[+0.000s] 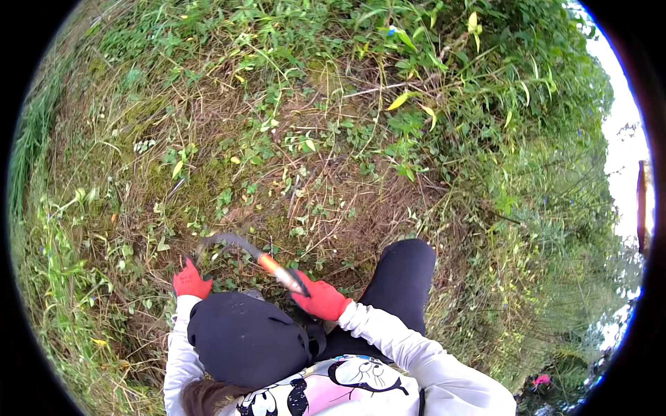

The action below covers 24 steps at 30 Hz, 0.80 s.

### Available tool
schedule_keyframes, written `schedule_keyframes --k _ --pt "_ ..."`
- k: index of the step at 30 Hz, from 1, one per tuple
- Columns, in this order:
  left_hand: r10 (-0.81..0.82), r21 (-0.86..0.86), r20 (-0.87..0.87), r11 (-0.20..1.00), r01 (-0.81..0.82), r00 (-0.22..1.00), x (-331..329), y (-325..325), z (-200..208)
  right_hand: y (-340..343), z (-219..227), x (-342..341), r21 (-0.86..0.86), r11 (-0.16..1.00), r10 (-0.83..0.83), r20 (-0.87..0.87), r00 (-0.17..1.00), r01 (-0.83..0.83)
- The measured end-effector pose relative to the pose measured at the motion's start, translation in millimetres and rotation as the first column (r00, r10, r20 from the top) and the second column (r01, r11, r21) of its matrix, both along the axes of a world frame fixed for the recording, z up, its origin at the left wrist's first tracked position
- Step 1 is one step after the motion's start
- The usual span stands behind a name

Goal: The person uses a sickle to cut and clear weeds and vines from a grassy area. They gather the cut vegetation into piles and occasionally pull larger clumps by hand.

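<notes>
My right hand [320, 297], in a red glove, is closed around the handle of a sickle [271, 266]. The handle has an orange band, and the curved grey blade, a little blurred, reaches left over the ground in front of my left knee. My left hand [191, 281], also gloved in red with dark fingertips, is low beside that knee, near the blade's tip. One finger points forward and the thumb sits apart from it; the other fingers are partly hidden. Short weeds [163, 244] surround this hand, and I make out nothing held in it.
My bent knees in dark trousers [250, 340] frame the near ground. Ahead is a slope of brown soil and dry stems [361, 215] with low plants. Taller leafy growth [485, 76] stands far right, long grass [35, 145] at the left edge. A pink thing [541, 380] shows lower right.
</notes>
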<state>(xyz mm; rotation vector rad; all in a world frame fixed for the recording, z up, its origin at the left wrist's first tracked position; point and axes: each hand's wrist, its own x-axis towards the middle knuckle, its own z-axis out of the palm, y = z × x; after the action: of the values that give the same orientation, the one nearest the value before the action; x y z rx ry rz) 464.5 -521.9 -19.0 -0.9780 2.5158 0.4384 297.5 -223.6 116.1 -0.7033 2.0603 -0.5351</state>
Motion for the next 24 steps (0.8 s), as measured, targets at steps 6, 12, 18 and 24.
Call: schedule_keyframes --k 6,12,18,24 --pt "-0.133 0.007 -0.183 0.991 0.137 0.974 -11 17 18 10 -19 -14 -0.053 0.992 -0.122 -0.134 0.983 0.116" --pt "-0.133 -0.089 -0.233 0.989 0.115 0.963 14 -2 40 20 9 7 0.091 0.995 0.029 0.011 1.0 -0.03" --pt "-0.081 -0.119 -0.238 0.991 0.053 0.968 58 -42 66 108 57 -44 -0.003 0.965 -0.264 -0.037 0.964 0.264" --pt "0.265 -0.148 0.082 0.957 -0.252 0.961 240 -65 105 62 37 -78 -0.143 0.907 -0.39 0.07 0.918 0.396"
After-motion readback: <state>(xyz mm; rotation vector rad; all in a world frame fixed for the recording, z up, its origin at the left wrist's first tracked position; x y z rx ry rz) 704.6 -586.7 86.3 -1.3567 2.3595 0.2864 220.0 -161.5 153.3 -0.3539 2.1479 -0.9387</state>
